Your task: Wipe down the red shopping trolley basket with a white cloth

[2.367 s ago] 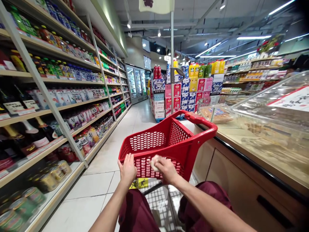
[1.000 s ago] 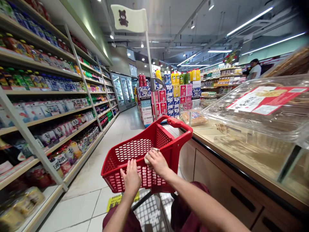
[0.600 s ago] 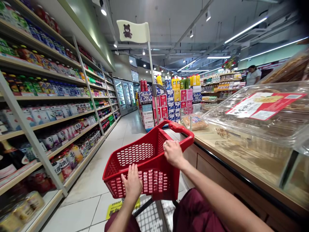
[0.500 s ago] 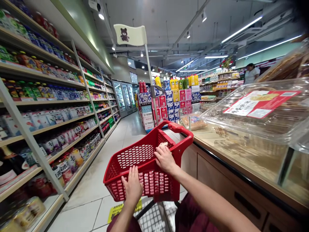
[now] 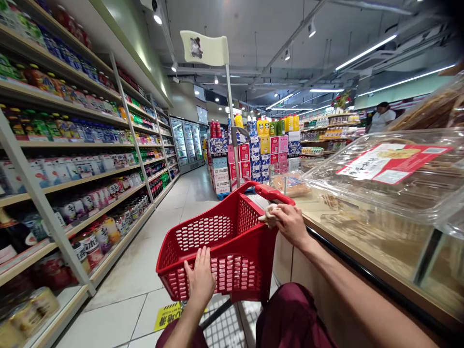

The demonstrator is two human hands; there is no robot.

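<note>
Left hand (image 5: 201, 280) flat, fingers spread on red basket (image 5: 217, 241) near rim; right hand (image 5: 290, 223) fingers pinching cloth (image 5: 268, 215) against handle

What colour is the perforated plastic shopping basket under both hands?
Red, clearest in the head view: the perforated plastic shopping basket is red all over.

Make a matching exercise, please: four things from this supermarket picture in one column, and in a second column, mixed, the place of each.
Things:
1. left hand
2. right hand
3. pale cloth
4. cream flag

Places:
A. on top of a pole above the aisle
B. flat on the near wall of the red basket
C. at the basket's red handle, beside the counter
D. bunched in the fingers of one hand

Pairs: 1-B, 2-C, 3-D, 4-A
</note>
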